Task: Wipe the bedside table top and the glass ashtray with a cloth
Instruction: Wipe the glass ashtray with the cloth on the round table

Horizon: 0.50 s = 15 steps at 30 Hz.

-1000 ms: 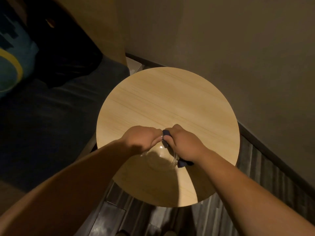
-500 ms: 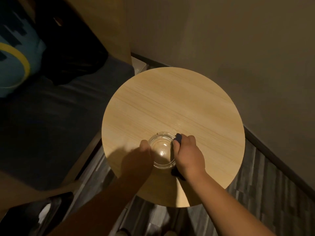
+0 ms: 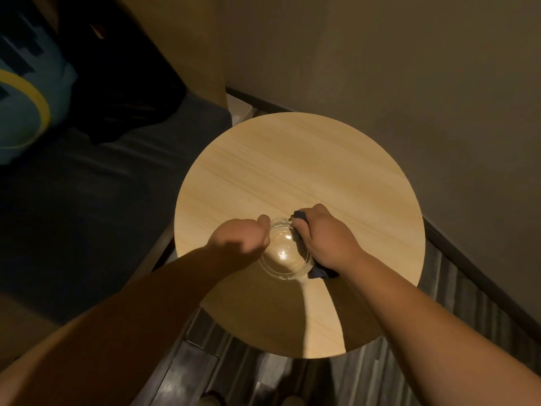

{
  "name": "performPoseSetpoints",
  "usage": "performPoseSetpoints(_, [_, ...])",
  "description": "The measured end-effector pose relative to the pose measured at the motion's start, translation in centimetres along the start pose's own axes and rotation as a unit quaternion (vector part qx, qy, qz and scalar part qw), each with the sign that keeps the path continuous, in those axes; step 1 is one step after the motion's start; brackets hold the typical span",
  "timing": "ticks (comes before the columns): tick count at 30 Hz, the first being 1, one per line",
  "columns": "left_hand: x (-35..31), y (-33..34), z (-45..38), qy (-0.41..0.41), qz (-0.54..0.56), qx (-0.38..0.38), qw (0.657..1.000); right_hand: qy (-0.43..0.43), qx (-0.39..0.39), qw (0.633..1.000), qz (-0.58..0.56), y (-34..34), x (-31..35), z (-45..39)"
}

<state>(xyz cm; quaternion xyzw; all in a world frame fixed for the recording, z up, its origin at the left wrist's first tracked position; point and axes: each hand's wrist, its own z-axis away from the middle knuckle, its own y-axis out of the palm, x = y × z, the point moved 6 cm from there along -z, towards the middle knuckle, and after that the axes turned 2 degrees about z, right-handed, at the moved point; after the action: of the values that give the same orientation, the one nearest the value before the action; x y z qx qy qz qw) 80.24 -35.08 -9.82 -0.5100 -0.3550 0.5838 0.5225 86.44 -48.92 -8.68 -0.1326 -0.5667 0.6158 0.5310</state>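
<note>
A round clear glass ashtray (image 3: 283, 253) is over the near half of the round light-wood bedside table top (image 3: 292, 171). My left hand (image 3: 238, 237) grips its left rim, thumb on top. My right hand (image 3: 325, 237) holds a dark blue cloth (image 3: 320, 272) pressed against the ashtray's right rim; the cloth shows at the fingertips and below the palm. I cannot tell whether the ashtray rests on the table or is lifted slightly.
A dark sofa or bed (image 3: 73, 215) with a teal and yellow cushion (image 3: 26, 106) lies to the left. A beige wall (image 3: 409, 83) stands close behind and right of the table. Dark plank floor (image 3: 468, 288) shows around the table.
The ashtray and both hands have stayed at the near half of the table. The left hand has shifted its grip on the rim, and the cloth hand has moved along the right rim.
</note>
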Motion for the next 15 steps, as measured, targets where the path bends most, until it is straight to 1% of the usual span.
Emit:
performPoseSetpoints(4, [0.2,-0.2,-1.3,0.072,-0.012,0.044,0.996,-0.074,0.029,0.996,0.049,-0.3,0.6,0.2])
performPoseSetpoints(6, [0.1,-1.1,-1.6,0.077,-0.011,0.044,0.996,-0.059,0.007,0.996,0.064,-0.1,0.7,0.5])
performPoseSetpoints(7, [0.1,-1.2,-1.5,0.061,0.009,0.028,0.998,-0.032,-0.018,0.997,0.066,0.1,0.7,0.8])
performPoseSetpoints(9, [0.8,-1.1,-0.3,-0.029,0.090,-0.027,0.995,0.045,-0.073,0.995,0.050,0.7,0.3,1.8])
performPoseSetpoints(10, [0.8,-1.0,1.1,-0.081,0.116,-0.078,0.987,0.083,-0.094,0.992,0.034,1.1,0.1,2.4])
performPoseSetpoints(11, [0.2,-0.8,2.6,-0.110,0.104,-0.131,0.980,0.114,-0.109,0.987,0.015,1.5,-0.1,2.8])
performPoseSetpoints(12, [-0.6,-0.5,4.1,-0.126,0.098,-0.166,0.973,0.135,-0.120,0.984,0.001,1.8,-0.2,3.1])
performPoseSetpoints(13, [-1.2,-0.1,5.2,-0.142,0.113,-0.186,0.966,0.146,-0.125,0.981,-0.005,2.0,-0.3,3.3])
performPoseSetpoints(15, [-1.1,0.9,5.8,-0.188,0.167,-0.164,0.954,0.146,-0.127,0.981,-0.002,2.2,-0.2,3.4])
